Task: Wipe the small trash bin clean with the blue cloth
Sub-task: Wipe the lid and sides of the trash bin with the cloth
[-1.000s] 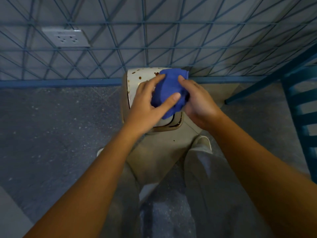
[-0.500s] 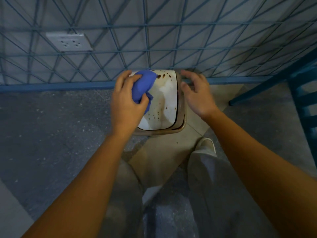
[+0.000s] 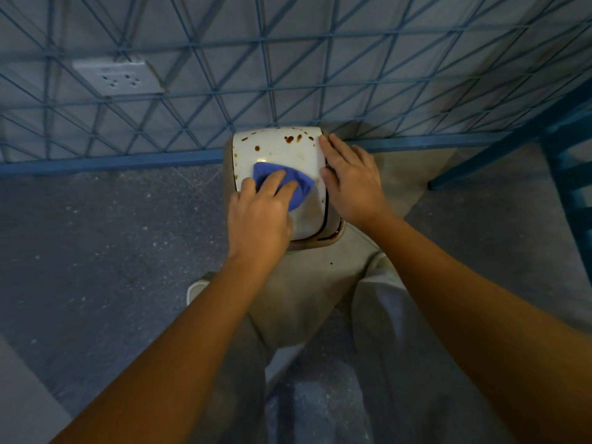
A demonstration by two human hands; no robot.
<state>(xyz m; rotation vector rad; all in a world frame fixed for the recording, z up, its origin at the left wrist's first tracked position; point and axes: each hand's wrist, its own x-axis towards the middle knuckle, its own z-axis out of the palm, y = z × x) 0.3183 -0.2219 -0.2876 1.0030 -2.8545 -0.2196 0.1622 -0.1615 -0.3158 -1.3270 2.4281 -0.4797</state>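
Note:
A small trash bin (image 3: pixel 282 149) with a white lid and beige rim stands on the floor against the wall. Brown spots dot the far part of its lid. My left hand (image 3: pixel 259 216) presses the bunched blue cloth (image 3: pixel 299 185) flat on the middle of the lid, fingers on top of the cloth. My right hand (image 3: pixel 349 181) rests on the bin's right edge, fingers spread along the lid's side, steadying it.
A blue-lined tiled wall (image 3: pixel 352 75) with a white socket (image 3: pixel 120 80) rises right behind the bin. A blue chair frame (image 3: pixel 563 149) stands at the right. My trouser legs and shoes (image 3: pixel 378 302) are just below the bin on the grey floor.
My left hand took the cloth from both hands and moved it down from the lid's far left to its middle. My right hand let go and settled on the bin's right edge.

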